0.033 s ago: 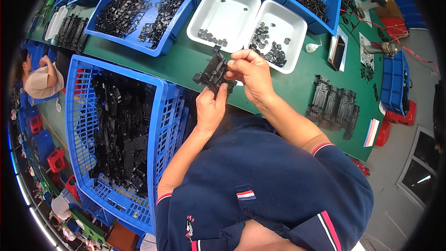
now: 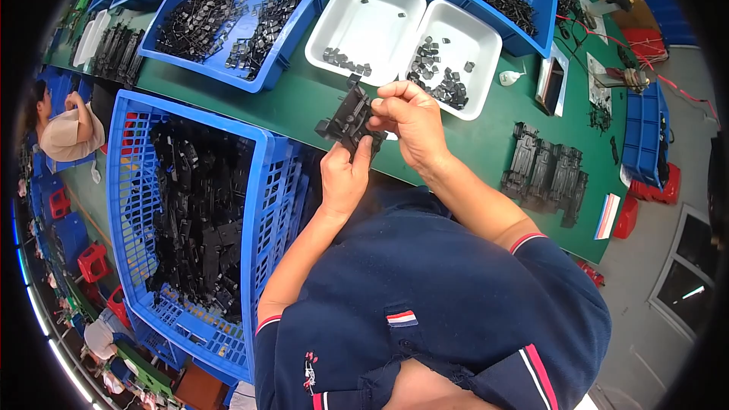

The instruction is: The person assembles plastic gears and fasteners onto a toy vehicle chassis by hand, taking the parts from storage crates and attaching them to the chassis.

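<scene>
A black plastic chassis-like part (image 2: 351, 115), long and moulded with ridges and side lugs, is held up tilted over the front edge of the green table. My left hand (image 2: 345, 175) grips its lower end, thumb on top. At its right side, my right hand (image 2: 410, 118) is closed in a pinch, fingertips against the part; whatever lies between them is hidden. Just beyond my hands are two white trays, the left one (image 2: 323, 30) and the right one (image 2: 486, 68), both with small black pieces (image 2: 449, 91).
A blue crate (image 2: 262, 182) full of black parts stands at my left. Blue bins (image 2: 285, 68) of small black pieces line the back. Several similar chassis parts (image 2: 543, 167) lie in a row on the table (image 2: 471, 156) at right. Another person (image 2: 72, 129) sits far left.
</scene>
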